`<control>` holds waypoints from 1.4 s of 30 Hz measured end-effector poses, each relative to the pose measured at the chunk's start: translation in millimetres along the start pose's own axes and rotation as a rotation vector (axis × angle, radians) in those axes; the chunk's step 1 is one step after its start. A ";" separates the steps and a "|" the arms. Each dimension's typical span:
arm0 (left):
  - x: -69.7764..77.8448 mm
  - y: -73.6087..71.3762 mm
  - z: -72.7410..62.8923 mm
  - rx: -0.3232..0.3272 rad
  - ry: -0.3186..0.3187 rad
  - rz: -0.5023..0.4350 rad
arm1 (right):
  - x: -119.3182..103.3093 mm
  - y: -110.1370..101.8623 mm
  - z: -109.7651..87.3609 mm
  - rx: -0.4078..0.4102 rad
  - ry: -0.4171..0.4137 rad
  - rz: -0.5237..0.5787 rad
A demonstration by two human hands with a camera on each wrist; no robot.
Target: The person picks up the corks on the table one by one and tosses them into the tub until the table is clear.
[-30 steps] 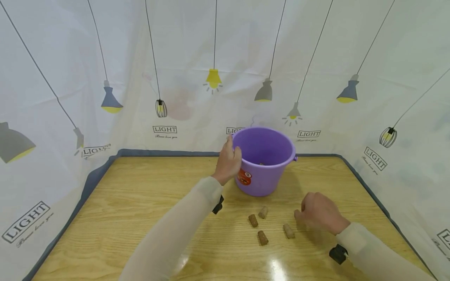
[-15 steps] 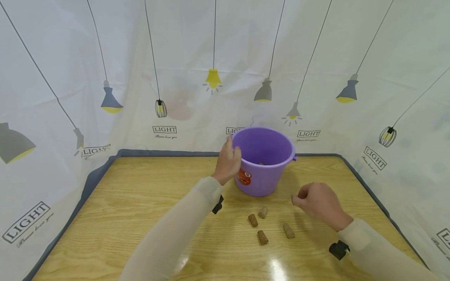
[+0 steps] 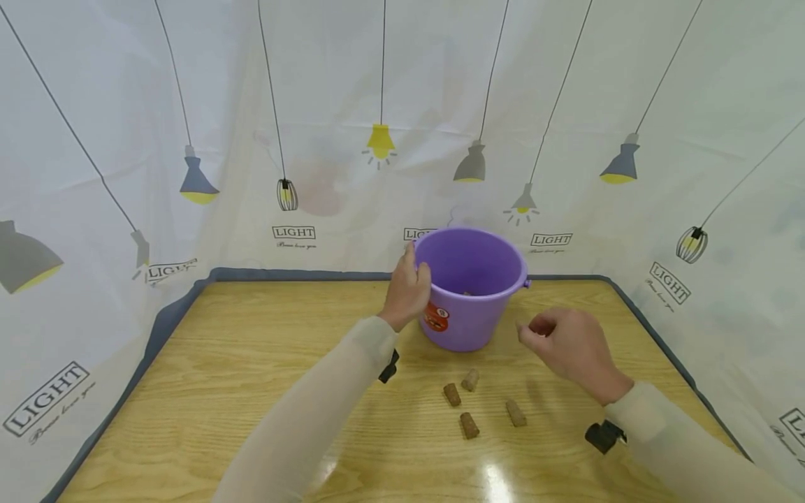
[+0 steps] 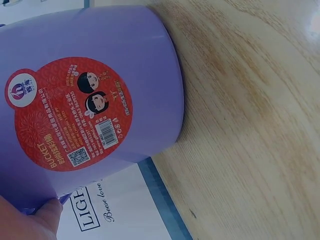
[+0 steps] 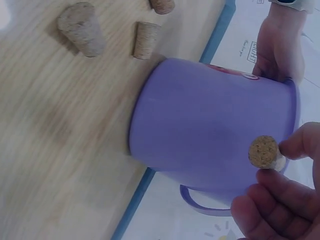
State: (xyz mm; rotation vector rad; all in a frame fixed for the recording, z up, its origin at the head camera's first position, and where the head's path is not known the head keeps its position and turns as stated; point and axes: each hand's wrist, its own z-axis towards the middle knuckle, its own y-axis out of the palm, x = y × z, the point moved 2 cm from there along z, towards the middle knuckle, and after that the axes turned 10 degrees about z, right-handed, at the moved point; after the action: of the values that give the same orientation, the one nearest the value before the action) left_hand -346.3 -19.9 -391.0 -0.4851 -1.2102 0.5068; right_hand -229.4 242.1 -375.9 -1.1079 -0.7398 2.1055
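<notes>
A purple bucket [image 3: 468, 321] with a red label [image 4: 75, 115] stands upright on the wooden table. At its left rim my left hand [image 3: 407, 290] grips it; in the left wrist view only part of that hand shows at the lower corner. My right hand [image 3: 575, 349] is raised to the right of the bucket, below rim height in the head view. Between thumb and fingertips it pinches a cork stopper [image 5: 265, 152], whose round end faces the right wrist camera. Several more cork stoppers [image 3: 469, 425] lie loose on the table in front of the bucket.
Something small and pale shows low inside the bucket, mostly hidden by the front wall. The bucket's handle [image 5: 200, 204] hangs on its far side. A white cloth printed with lamps [image 3: 339, 140] encloses the wooden tabletop [image 3: 283, 363] at the back and sides.
My right hand has lifted from beside the loose corks and moved up and away from me, with a cork between its fingers. The left hand and bucket have stayed in place.
</notes>
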 end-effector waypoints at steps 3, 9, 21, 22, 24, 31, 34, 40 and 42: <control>-0.3 0.2 0.3 -0.005 0.001 0.000 | -4.5 -2.9 3.7 0.033 -0.017 0.009; 0.6 -0.9 0.1 -0.005 0.013 0.005 | -15.3 -9.6 13.7 0.068 -0.047 0.013; 0.3 -0.5 0.8 -0.006 0.015 0.009 | -24.5 -20.4 38.3 0.162 -0.125 0.001; 0.3 -0.5 0.8 -0.004 0.015 0.012 | -25.1 -21.0 40.9 0.171 -0.137 -0.001; 0.7 -0.9 0.4 -0.007 0.014 0.012 | -26.4 -22.1 45.8 0.182 -0.148 -0.005; 0.5 -0.5 0.5 -0.011 0.008 0.014 | -30.1 -23.3 62.1 0.169 -0.121 0.027; -0.3 -0.1 0.8 -0.010 0.004 0.013 | -30.0 -21.3 68.1 0.161 -0.130 0.017; -0.4 -0.2 -0.2 -0.016 -0.004 0.005 | -28.1 -13.9 79.8 0.129 -0.116 -0.007; -0.2 -0.1 -0.4 -0.020 -0.007 0.004 | -27.6 -10.8 83.7 0.117 -0.103 -0.009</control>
State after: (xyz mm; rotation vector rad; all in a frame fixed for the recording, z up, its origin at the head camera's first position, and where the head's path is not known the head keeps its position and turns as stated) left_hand -345.9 -20.1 -391.2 -0.5031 -1.2219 0.5008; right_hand -285.8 213.1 -313.7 -0.9378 -0.6583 2.1819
